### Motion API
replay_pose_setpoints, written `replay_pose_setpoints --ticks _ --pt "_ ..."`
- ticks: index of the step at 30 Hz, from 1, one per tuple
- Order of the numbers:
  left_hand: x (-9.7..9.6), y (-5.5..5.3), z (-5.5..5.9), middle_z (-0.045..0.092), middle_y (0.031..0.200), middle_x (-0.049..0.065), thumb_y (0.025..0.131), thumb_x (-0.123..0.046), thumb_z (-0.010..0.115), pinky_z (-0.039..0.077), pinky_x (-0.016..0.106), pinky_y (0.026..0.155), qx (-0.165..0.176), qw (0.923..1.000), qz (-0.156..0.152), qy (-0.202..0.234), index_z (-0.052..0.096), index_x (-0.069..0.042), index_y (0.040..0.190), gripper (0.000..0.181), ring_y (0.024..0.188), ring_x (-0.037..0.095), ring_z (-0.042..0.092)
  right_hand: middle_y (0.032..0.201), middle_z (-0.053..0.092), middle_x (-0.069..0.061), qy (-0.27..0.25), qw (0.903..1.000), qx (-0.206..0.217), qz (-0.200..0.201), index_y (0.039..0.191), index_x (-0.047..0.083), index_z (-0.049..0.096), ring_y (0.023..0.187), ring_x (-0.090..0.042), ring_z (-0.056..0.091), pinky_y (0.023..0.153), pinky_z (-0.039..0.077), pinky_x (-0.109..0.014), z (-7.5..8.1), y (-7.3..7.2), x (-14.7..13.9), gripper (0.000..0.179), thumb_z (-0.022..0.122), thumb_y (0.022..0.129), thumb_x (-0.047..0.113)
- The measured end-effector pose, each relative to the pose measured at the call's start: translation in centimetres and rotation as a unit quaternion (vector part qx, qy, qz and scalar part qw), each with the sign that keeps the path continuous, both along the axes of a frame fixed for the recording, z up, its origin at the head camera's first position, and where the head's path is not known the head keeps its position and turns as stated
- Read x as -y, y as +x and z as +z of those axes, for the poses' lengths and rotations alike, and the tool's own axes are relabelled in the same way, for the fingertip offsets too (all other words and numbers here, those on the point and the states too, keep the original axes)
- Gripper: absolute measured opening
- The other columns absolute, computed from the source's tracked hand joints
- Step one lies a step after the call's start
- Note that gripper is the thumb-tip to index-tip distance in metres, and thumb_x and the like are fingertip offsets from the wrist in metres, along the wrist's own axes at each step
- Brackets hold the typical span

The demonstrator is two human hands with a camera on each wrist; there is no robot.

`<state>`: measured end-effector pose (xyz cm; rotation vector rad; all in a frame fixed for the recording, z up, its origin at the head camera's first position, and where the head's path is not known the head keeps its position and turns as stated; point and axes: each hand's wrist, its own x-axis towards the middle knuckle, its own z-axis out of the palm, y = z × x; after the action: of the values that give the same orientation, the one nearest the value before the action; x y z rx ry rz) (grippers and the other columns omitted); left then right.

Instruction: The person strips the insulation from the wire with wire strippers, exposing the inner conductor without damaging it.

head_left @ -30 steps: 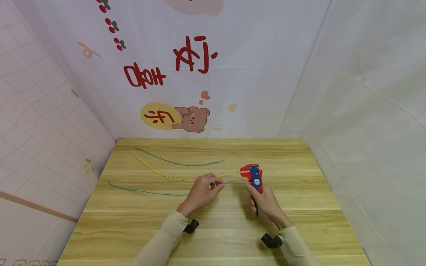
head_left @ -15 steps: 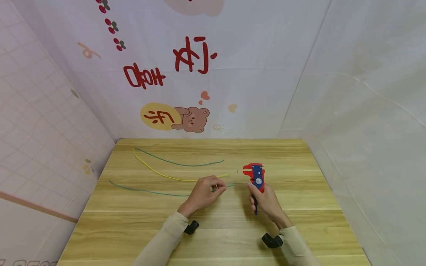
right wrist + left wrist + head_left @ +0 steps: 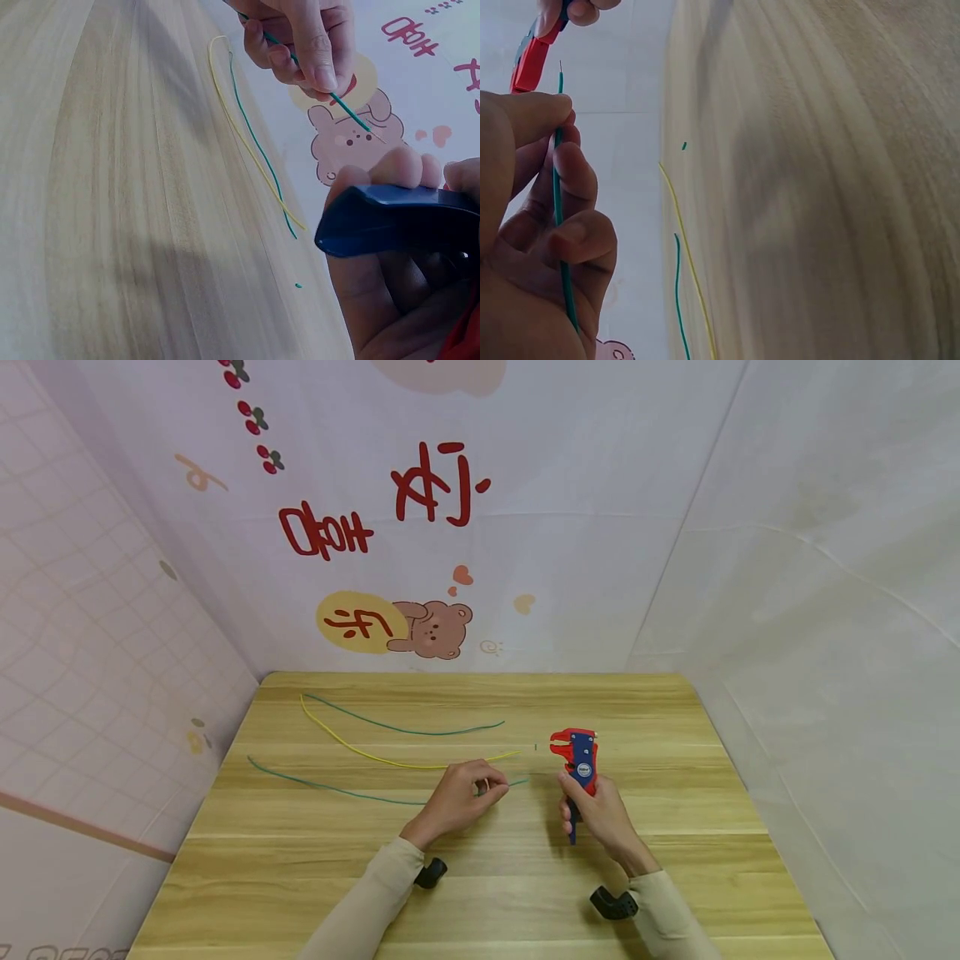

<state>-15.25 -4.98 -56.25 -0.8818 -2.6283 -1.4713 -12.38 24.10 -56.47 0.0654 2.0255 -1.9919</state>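
My left hand (image 3: 467, 795) pinches a green wire (image 3: 558, 187) between thumb and fingertips near its right end. In the left wrist view, a short bare strand pokes out of that end beyond the insulation. The rest of the wire trails off to the left over the table. My right hand (image 3: 600, 817) grips a red and blue wire stripper (image 3: 582, 768) by its handles, the red head pointing up and left. The stripper stands to the right of the wire's end, apart from it. In the right wrist view the dark blue handle (image 3: 397, 217) fills the foreground.
A yellow wire (image 3: 352, 747) and another green wire (image 3: 405, 729) lie on the wooden table (image 3: 480, 893) beyond my left hand. A tiny piece of green insulation (image 3: 684, 145) sits left of the stripper's head. White fabric walls (image 3: 570, 593) enclose the table's back and sides.
The stripper has shifted slightly right, away from the wire's end. My left hand has moved a little nearer to me with the wire, and the wire's left end has swung slightly toward the back.
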Motion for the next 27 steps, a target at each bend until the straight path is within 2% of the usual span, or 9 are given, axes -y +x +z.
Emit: replay_pose_setpoints --ticks 2,7,13,17,27 --pt "0.0 0.0 -0.2 0.081 0.099 0.000 0.107 -0.014 0.080 0.058 0.022 0.076 0.004 1.0000 -0.002 0.000 0.087 -0.011 0.106 0.007 0.083 0.004 0.067 0.072 0.067 -0.004 -0.001 1.0000 -0.005 0.003 0.116 0.000 0.057 0.056 -0.019 0.067 0.058 0.063 -0.035 -0.1 0.0 0.0 0.048 0.069 0.114 0.047" --pt "0.0 0.0 -0.6 0.082 0.100 0.002 0.107 -0.013 0.080 0.059 0.022 0.075 0.008 0.9999 -0.008 -0.003 0.087 -0.009 0.107 0.008 0.082 0.004 0.066 0.073 0.068 -0.003 -0.009 0.9999 -0.009 0.006 0.117 -0.005 0.056 0.058 -0.018 0.069 0.061 0.065 -0.036 -0.3 0.0 0.0 0.050 0.068 0.115 0.043" --pt "0.0 0.0 -1.0 0.081 0.100 0.002 0.107 -0.013 0.079 0.058 0.021 0.075 0.004 0.9999 -0.013 -0.003 0.087 -0.009 0.107 0.009 0.082 0.006 0.068 0.075 0.070 -0.003 -0.010 0.9997 -0.018 0.012 0.113 0.001 0.061 0.061 -0.018 0.073 0.066 0.068 -0.039 -0.3 0.0 -0.1 0.039 0.066 0.116 0.040" --pt "-0.1 0.1 -1.2 0.081 0.100 0.003 0.107 -0.013 0.079 0.061 0.026 0.075 0.002 0.9999 -0.013 -0.002 0.087 -0.007 0.107 0.010 0.082 0.007 0.069 0.076 0.072 -0.003 -0.008 0.9995 -0.024 0.021 0.112 0.003 0.062 0.063 -0.018 0.075 0.069 0.070 -0.041 -0.3 0.0 -0.1 0.036 0.063 0.118 0.038" --pt "0.0 0.3 -1.5 0.080 0.098 0.001 0.107 -0.014 0.080 0.064 0.035 0.075 -0.002 0.9999 -0.006 -0.009 0.087 -0.011 0.105 0.008 0.082 0.001 0.065 0.077 0.073 -0.004 -0.009 0.9986 -0.041 0.033 0.109 0.002 0.063 0.065 -0.019 0.077 0.071 0.071 -0.044 -0.3 0.0 -0.2 0.038 0.064 0.117 0.039"
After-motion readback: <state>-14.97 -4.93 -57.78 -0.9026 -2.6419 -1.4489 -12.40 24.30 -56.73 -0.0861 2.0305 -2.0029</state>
